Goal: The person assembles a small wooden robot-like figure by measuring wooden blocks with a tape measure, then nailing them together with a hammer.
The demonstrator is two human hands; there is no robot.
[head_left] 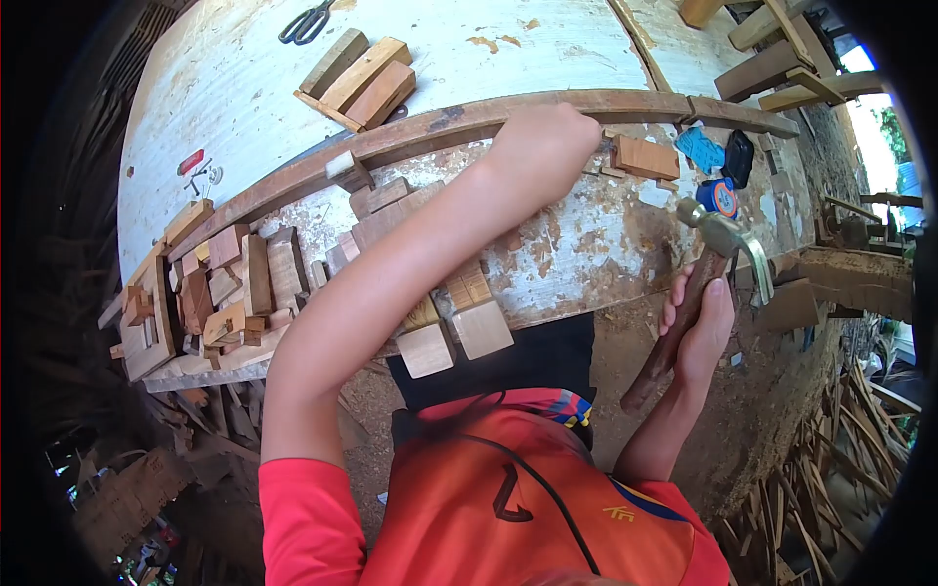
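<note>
My right hand (705, 317) grips a claw hammer (696, 308) by its dark wooden handle, off the front edge of the bench. The hammer's metal head points up and away from me, claw to the right. My left arm stretches across the bench, and my left hand (552, 146) is closed beside the long wooden beam (440, 124). Its fingers face away, so whatever they hold is hidden. Just right of that hand lies a reddish wooden block (646, 156) with small wood scraps around it. Two pale-ended wooden pieces (483, 329) jut over the bench edge under my forearm.
The worn bench (567, 264) carries many offcuts (225, 278) at the left. Near the hammer head sit a blue tape measure (718, 197), a black case (739, 159) and a blue cloth (701, 148). Scissors (306, 22) and wooden blocks (364, 80) lie beyond the beam.
</note>
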